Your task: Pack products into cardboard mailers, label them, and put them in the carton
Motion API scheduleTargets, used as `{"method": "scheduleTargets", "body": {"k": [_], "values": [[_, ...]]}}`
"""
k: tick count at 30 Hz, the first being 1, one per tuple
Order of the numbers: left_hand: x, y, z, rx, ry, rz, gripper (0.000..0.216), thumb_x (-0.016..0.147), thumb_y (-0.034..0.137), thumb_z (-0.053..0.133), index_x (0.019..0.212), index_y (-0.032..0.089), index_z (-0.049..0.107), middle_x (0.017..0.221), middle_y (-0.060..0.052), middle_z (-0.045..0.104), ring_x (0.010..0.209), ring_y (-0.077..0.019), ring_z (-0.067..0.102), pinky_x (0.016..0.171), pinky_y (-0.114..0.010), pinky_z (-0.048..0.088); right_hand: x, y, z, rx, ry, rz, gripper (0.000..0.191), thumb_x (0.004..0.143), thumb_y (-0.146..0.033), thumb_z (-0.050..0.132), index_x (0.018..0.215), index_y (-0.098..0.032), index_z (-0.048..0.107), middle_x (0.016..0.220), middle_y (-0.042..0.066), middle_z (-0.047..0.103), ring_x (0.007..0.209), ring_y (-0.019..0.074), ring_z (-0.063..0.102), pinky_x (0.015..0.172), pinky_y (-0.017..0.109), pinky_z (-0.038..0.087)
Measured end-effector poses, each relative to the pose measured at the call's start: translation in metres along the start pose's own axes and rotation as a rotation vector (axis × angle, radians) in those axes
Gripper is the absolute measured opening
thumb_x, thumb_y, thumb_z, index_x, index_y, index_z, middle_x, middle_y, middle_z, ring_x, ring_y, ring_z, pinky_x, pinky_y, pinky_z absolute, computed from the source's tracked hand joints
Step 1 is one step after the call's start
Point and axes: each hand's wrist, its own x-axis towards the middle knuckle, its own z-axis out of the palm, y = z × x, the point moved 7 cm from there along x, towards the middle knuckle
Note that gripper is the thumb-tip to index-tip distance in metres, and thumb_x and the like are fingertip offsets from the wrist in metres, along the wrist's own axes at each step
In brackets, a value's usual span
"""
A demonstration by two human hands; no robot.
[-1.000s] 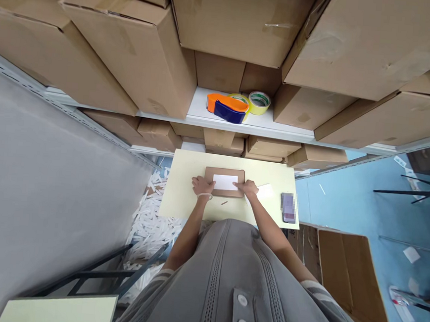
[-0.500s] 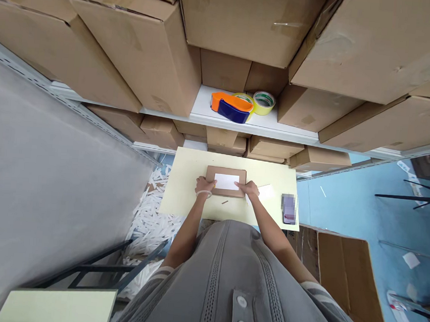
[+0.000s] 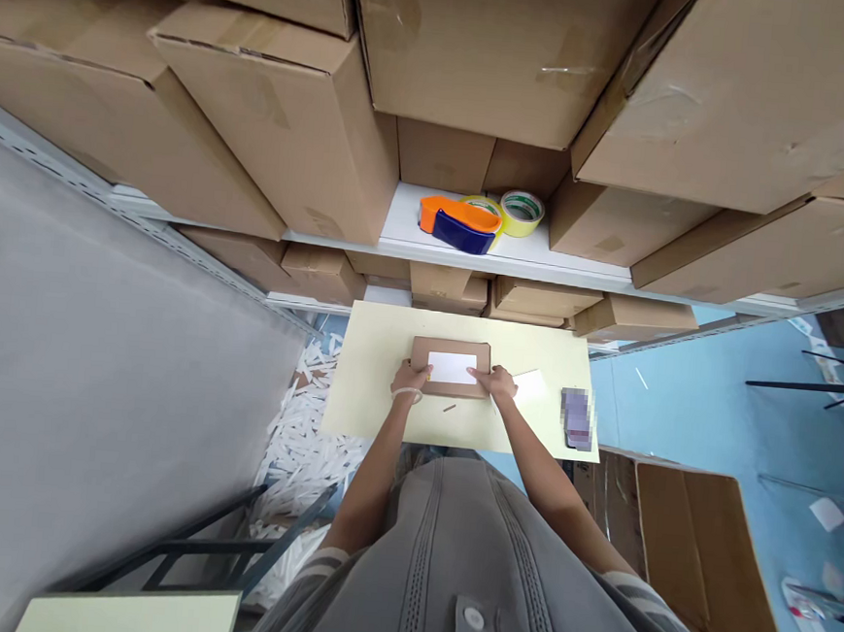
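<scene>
A flat brown cardboard parcel (image 3: 452, 350) with a white label (image 3: 452, 368) lies on a pale yellow table (image 3: 373, 380). My left hand (image 3: 409, 380) rests on the parcel's near left corner with the fingers curled, and a band circles that wrist. At the near right corner my right hand (image 3: 500, 383) presses on the parcel, its fingers lying on the label's edge. A white slip of paper (image 3: 531, 387) lies just right of my right hand.
A phone (image 3: 577, 418) lies at the table's right edge. Tape rolls (image 3: 522, 212) and an orange-blue tape dispenser (image 3: 458, 223) sit on a shelf among large cardboard boxes (image 3: 276, 129). White paper strips (image 3: 302, 443) litter the floor left. An open carton (image 3: 703, 543) stands right.
Both hands stay on the parcel; the right hand's fingers have slid slightly toward its right corner. The camera has tilted a little, shifting the scene down and right.
</scene>
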Motion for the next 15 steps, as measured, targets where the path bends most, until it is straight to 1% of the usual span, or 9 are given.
{"method": "scheduleTargets", "body": {"k": [2, 6, 9, 12, 15], "values": [[0.000, 0.000, -0.001, 0.012, -0.012, 0.012, 0.061, 0.076, 0.053, 0.062, 0.126, 0.022, 0.048, 0.128, -0.011, 0.062, 0.116, -0.0264, 0.059, 0.087, -0.033, 0.045, -0.003, -0.002, 0.000, -0.014, 0.025, -0.018, 0.067, 0.071, -0.070, 0.059, 0.113, -0.018, 0.060, 0.112, 0.015, 0.067, 0.113, 0.0298, 0.058, 0.098, 0.042, 0.034], [0.004, 0.002, -0.003, 0.049, -0.037, 0.066, 0.060, 0.077, 0.053, 0.061, 0.128, 0.026, 0.047, 0.127, -0.008, 0.063, 0.114, -0.0256, 0.060, 0.088, -0.033, 0.046, -0.010, -0.008, 0.006, -0.047, 0.048, -0.087, 0.053, 0.080, -0.065, 0.053, 0.105, -0.019, 0.064, 0.108, 0.011, 0.070, 0.110, 0.0260, 0.060, 0.100, 0.037, 0.032], [0.003, 0.002, -0.004, 0.052, -0.058, 0.107, 0.061, 0.078, 0.053, 0.060, 0.131, 0.025, 0.045, 0.128, -0.008, 0.062, 0.114, -0.0257, 0.060, 0.088, -0.033, 0.046, -0.020, -0.009, 0.008, -0.063, 0.105, -0.109, 0.051, 0.084, -0.063, 0.050, 0.102, -0.019, 0.065, 0.104, 0.011, 0.071, 0.108, 0.0245, 0.061, 0.100, 0.034, 0.032], [-0.007, -0.002, -0.007, 0.049, -0.064, 0.107, 0.060, 0.079, 0.054, 0.058, 0.129, 0.024, 0.047, 0.126, -0.009, 0.063, 0.112, -0.0272, 0.061, 0.086, -0.034, 0.048, -0.033, -0.008, 0.005, -0.072, 0.158, -0.122, 0.050, 0.085, -0.063, 0.049, 0.100, -0.019, 0.066, 0.099, 0.011, 0.072, 0.105, 0.0242, 0.062, 0.099, 0.032, 0.034], [-0.029, -0.005, -0.016, 0.064, -0.008, 0.103, 0.059, 0.080, 0.056, 0.056, 0.129, 0.026, 0.047, 0.124, -0.008, 0.064, 0.111, -0.0279, 0.062, 0.086, -0.035, 0.048, -0.050, -0.009, -0.007, -0.066, 0.193, -0.156, 0.048, 0.084, -0.063, 0.050, 0.099, -0.020, 0.067, 0.095, 0.011, 0.073, 0.103, 0.0243, 0.064, 0.096, 0.031, 0.036]]}}
